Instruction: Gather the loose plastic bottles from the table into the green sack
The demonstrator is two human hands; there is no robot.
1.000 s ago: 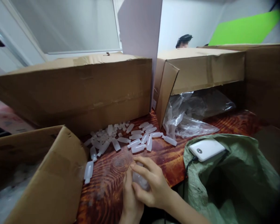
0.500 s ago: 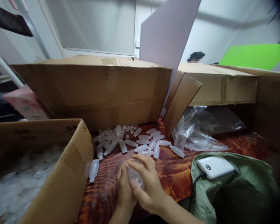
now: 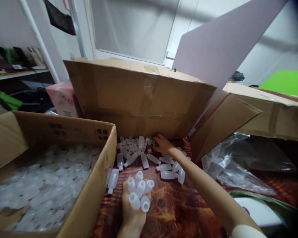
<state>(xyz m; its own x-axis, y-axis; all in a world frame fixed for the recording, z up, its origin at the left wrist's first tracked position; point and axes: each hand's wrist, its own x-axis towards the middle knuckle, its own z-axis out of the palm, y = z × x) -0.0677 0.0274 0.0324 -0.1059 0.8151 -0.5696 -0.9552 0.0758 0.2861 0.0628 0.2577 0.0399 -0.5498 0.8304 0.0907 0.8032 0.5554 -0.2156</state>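
Several small translucent plastic bottles (image 3: 140,189) stand bunched in my left hand (image 3: 132,211), their open necks pointing up toward me. My fingers wrap round their lower parts. Stretched forward to the far edge of a pile of small white caps (image 3: 134,144), my right hand (image 3: 163,144) has bent fingers that look apart, with caps beside the fingertips. Whether it touches one is hard to see. Loose bottles (image 3: 144,161) lie on the reddish wood table (image 3: 164,205) between my two hands, some partly hidden behind my right forearm.
An open cardboard box (image 3: 89,195) full of similar translucent pieces is at left. A large carton (image 3: 139,99) stands behind the caps. Clear plastic bags (image 3: 225,162) and a white device (image 3: 258,211) on green cloth are at right. Part of a person's head (image 3: 237,77) shows beyond.
My hands, earlier together around the bunch, have parted. The left now holds the bottles alone; the right has reached forward to the caps. The view has turned left.
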